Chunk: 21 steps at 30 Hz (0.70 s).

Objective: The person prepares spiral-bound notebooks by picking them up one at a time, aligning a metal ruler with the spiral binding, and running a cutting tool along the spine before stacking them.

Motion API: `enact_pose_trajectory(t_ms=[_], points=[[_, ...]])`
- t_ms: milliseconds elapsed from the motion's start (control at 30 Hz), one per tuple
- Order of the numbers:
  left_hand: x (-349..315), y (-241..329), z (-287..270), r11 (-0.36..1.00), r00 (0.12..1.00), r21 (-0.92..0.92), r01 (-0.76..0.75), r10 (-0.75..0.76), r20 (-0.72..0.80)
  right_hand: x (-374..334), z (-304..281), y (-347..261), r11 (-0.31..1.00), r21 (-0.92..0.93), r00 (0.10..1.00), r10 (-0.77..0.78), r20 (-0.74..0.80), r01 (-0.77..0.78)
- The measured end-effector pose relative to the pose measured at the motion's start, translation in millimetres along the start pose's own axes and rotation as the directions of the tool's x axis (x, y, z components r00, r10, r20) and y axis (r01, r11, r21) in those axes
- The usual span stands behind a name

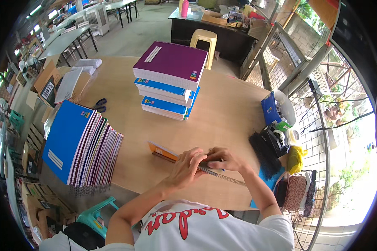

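Both hands are on one orange-covered notebook point(163, 149), held on edge at the near side of the worktop point(226, 117). Left hand point(186, 166) curls over its upper edge, fingers bunched; looks like that keeps the pages from fanning. Right hand point(224, 159) pinches the notebook's right end, thumb against fingers; can't tell if it grips the coil too. Grey coil point(227, 179) trails out from under the right hand toward that forearm, probably angled so its loose length stays clear of the fingers.

Blue-topped notebook stack point(70, 140) sits left of the left hand; purple-topped pile point(174, 60) is beyond both, likely parked there to leave room. Black coils point(265, 155) lie right of the right hand, within easy reach I'd say.
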<state>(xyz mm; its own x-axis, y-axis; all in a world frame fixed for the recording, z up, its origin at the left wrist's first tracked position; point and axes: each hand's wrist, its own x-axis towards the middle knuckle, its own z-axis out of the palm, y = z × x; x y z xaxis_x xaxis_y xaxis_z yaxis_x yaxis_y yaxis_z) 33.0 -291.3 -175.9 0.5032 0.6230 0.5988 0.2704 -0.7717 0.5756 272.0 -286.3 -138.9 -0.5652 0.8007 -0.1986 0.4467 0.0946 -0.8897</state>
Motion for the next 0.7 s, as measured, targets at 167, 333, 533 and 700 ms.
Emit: enact_pose_trajectory(t_ms=[167,333,533,700], points=[[-5,-18,-44,0.978,0.999,0.204,0.037,-0.031,-0.032,1,-4,0,0.899,0.409,0.985,-0.170,0.002,0.154],[-7,-29,-48,0.972,0.998,0.232,0.048,-0.056,0.032,14,-2,1,1.000,-0.009,0.988,-0.020,-0.153,0.019],[-11,-36,-46,0.984,0.997,0.175,0.044,-0.055,0.058,25,3,7,0.998,0.023,0.998,-0.052,-0.030,0.052],[-15,-40,-45,0.989,0.995,0.122,0.087,-0.092,0.038,44,3,-21,0.860,-0.494,0.989,0.076,-0.126,-0.129]])
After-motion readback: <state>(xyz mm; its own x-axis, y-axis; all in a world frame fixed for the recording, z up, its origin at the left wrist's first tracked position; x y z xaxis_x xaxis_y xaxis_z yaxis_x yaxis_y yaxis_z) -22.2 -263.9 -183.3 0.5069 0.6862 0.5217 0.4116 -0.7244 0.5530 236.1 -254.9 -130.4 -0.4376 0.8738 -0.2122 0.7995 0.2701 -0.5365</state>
